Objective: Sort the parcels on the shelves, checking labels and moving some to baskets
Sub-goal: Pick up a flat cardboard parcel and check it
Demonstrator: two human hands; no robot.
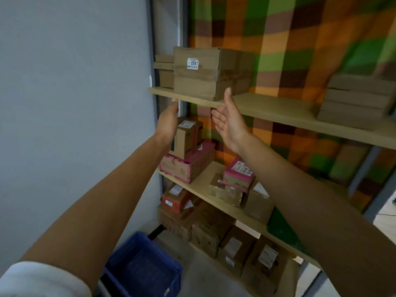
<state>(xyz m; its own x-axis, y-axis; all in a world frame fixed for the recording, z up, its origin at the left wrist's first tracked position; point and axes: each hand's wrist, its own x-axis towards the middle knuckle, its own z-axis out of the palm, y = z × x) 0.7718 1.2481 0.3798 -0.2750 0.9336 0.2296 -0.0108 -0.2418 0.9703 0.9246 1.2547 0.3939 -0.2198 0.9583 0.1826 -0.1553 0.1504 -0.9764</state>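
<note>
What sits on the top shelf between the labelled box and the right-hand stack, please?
Head view: the top shelf is bare between labelled box and stack.

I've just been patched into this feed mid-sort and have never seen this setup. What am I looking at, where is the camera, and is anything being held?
There is no machine here. A person is working bare-handed, and the single picture comes from a wide-angle camera on their head, looking forward and down along both arms. The left hand and right hand are raised toward the front edge of the top shelf, fingers open. Neither has a grip on anything. Just above them on that shelf stands a large cardboard box with a white label. On the middle shelf, a small brown box sits on a pink-taped parcel. More parcels lie on the shelves below. A blue basket stands at lower left, and a checked cloth hangs behind the shelves.
</note>
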